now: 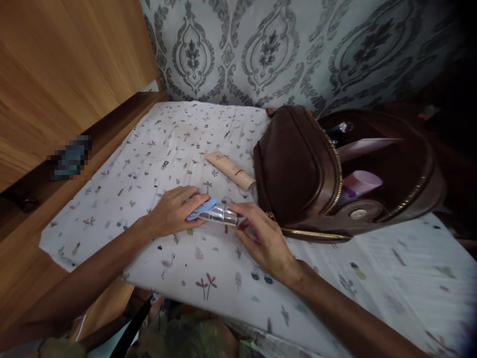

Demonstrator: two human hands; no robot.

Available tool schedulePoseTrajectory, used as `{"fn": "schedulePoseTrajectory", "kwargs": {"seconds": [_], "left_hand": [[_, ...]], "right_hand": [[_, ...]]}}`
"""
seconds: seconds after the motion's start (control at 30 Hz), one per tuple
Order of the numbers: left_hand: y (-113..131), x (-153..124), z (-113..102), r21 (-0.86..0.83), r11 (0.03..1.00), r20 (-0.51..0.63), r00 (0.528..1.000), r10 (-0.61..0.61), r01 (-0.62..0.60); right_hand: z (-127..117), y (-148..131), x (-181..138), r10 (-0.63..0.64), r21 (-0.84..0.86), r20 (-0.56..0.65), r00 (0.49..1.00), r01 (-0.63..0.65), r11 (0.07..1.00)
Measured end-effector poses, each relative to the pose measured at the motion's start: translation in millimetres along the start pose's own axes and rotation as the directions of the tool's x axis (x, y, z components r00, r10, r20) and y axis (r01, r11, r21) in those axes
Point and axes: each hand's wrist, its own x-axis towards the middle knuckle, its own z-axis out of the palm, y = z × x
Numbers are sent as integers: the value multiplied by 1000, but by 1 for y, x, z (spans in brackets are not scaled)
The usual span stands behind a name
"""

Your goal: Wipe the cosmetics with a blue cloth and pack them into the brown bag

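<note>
A small silver cylindrical cosmetic bottle lies sideways between my hands, just above the patterned sheet. My left hand grips it through a blue cloth, which wraps its left part and hides that end. Around the shiny cap end at the right, the fingers of my right hand are closed. Just behind the bottle, apart from both hands, a beige squeeze tube rests flat on the sheet.
A brown leather bag lies unzipped at the right, with a pink tube and other items inside. White printed fabric covers the surface. Wooden furniture borders the left, and a patterned wall covering stands behind.
</note>
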Motion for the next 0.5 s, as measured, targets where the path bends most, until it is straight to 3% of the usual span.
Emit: {"fn": "schedulePoseTrajectory", "kwargs": {"seconds": [0.13, 0.23, 0.33, 0.5], "left_hand": [[1, -3, -2, 71, 997, -11, 1000, -5, 5], [4, -4, -1, 114, 993, -8, 1000, 9, -8], [5, -4, -1, 137, 990, -17, 999, 39, -37], [1, -4, -3, 154, 987, -26, 999, 44, -39]], "right_hand": [[1, 1, -1, 152, 111, 4, 988, -151, 982], [-2, -3, 1, 241, 98, 42, 970, -244, 965], [-4, -5, 4, 271, 50, 54, 961, -274, 960], [5, 3, 1, 208, 141, 49, 977, -213, 967]]}}
